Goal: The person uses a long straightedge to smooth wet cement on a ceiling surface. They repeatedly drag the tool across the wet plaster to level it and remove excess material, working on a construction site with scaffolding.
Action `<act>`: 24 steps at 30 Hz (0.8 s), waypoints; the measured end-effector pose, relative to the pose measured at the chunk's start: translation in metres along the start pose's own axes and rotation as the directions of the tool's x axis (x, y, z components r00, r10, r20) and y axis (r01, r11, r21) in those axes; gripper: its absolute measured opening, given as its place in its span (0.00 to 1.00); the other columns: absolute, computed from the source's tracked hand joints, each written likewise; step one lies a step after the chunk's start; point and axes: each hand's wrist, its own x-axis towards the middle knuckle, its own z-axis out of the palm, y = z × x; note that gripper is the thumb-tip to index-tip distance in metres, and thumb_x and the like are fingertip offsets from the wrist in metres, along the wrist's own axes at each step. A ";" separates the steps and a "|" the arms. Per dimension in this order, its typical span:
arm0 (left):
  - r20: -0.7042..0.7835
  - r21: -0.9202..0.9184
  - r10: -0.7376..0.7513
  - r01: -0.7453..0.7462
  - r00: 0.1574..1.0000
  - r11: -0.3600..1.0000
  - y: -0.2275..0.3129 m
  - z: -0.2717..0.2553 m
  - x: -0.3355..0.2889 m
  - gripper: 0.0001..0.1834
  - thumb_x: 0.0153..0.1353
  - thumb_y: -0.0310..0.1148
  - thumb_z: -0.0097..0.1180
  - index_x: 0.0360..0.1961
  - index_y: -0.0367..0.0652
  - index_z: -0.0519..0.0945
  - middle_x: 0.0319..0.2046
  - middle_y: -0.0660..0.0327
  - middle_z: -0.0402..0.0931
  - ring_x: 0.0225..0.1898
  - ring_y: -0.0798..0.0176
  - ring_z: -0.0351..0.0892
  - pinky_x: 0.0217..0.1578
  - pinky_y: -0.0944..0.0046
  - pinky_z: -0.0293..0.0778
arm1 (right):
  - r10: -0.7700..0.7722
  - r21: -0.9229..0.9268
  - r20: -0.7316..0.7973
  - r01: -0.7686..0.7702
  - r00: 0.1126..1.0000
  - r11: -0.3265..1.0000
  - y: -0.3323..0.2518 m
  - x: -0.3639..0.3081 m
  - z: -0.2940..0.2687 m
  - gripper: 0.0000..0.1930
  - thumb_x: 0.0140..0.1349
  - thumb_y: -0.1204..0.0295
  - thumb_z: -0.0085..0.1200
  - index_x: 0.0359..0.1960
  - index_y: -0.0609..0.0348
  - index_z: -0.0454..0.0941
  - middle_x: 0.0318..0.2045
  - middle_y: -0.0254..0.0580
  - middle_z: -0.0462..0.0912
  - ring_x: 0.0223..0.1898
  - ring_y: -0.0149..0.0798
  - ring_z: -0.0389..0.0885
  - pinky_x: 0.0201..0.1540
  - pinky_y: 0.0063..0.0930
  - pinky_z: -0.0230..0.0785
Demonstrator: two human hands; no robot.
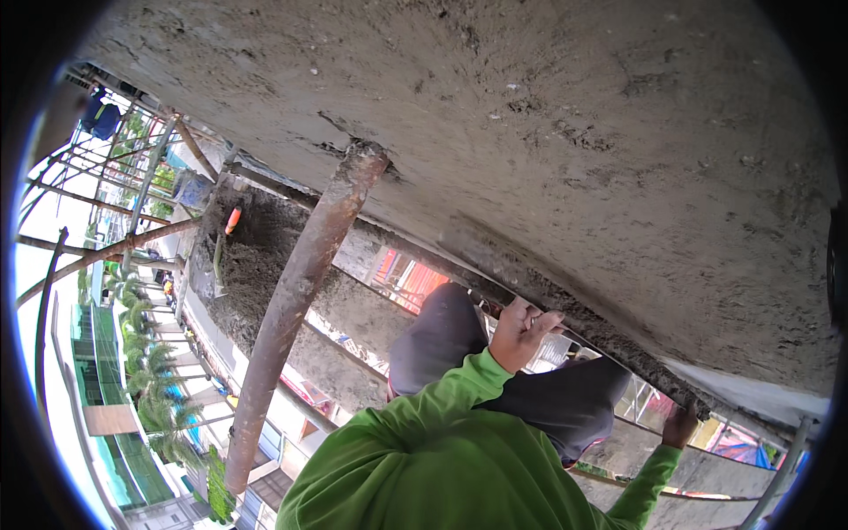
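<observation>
My left hand (521, 334) is closed on a long straight bar (601, 340) caked with wet grey mortar, its fingers over the bar's near side. The bar lies slantwise along the lower part of a rough plastered wall (565, 150). Farther right, my right hand (679, 426) is closed at the bar's lower right end, where a clump of mortar clings. Some of its fingers are hidden. Both forearms wear green sleeves, and my bent knees in dark trousers show below the wall.
A thick mortar-stained pole (300, 309) slants from the wall on my left. Beyond it lies a mortar heap (252, 283) with an orange-handled tool (232, 221). Scaffold planks (353, 314) with gaps run beneath me, high above a street. Crossed scaffold poles (132, 238) stand at far left.
</observation>
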 end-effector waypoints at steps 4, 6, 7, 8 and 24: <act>-0.158 0.179 0.259 -0.230 0.953 0.957 0.080 0.002 0.017 0.15 0.57 0.23 0.45 0.46 0.35 0.62 0.31 0.62 0.68 0.30 0.71 0.72 0.31 0.71 0.75 | -0.023 0.166 0.036 0.016 0.999 0.986 -0.071 0.013 0.040 0.11 0.55 0.77 0.43 0.40 0.67 0.71 0.33 0.44 0.78 0.32 0.35 0.76 0.37 0.24 0.69; -0.240 0.464 0.390 -0.248 0.889 0.851 0.142 -0.015 0.027 0.13 0.56 0.26 0.47 0.42 0.37 0.64 0.30 0.63 0.68 0.28 0.72 0.71 0.28 0.71 0.76 | 0.231 0.832 0.524 -0.433 0.820 -0.348 -0.136 0.014 0.079 0.09 0.57 0.74 0.42 0.37 0.65 0.71 0.28 0.42 0.77 0.29 0.36 0.74 0.32 0.22 0.69; -0.246 0.549 0.516 -0.320 0.821 0.772 0.171 -0.018 0.033 0.10 0.55 0.27 0.49 0.38 0.38 0.65 0.26 0.65 0.67 0.26 0.73 0.71 0.25 0.72 0.75 | -0.086 0.699 0.551 -0.515 0.830 -0.496 -0.175 0.012 0.088 0.12 0.55 0.72 0.44 0.40 0.63 0.70 0.32 0.42 0.76 0.32 0.38 0.75 0.35 0.25 0.69; -0.302 0.603 0.585 -0.324 0.753 0.728 0.197 -0.033 0.036 0.09 0.55 0.29 0.49 0.36 0.39 0.67 0.26 0.65 0.68 0.25 0.73 0.70 0.24 0.73 0.73 | -0.400 0.527 0.479 -0.620 0.781 -0.581 -0.218 0.010 0.095 0.16 0.54 0.71 0.47 0.44 0.62 0.69 0.36 0.42 0.76 0.36 0.40 0.75 0.38 0.27 0.69; -0.039 0.988 0.972 0.154 0.233 0.003 0.412 -0.141 0.147 0.20 0.52 0.35 0.50 0.37 0.25 0.67 0.37 0.34 0.67 0.42 0.38 0.67 0.44 0.53 0.60 | -0.699 -0.292 0.599 -0.706 0.391 -0.645 -0.500 -0.021 0.146 0.14 0.58 0.72 0.44 0.40 0.73 0.66 0.38 0.58 0.74 0.44 0.47 0.74 0.49 0.34 0.69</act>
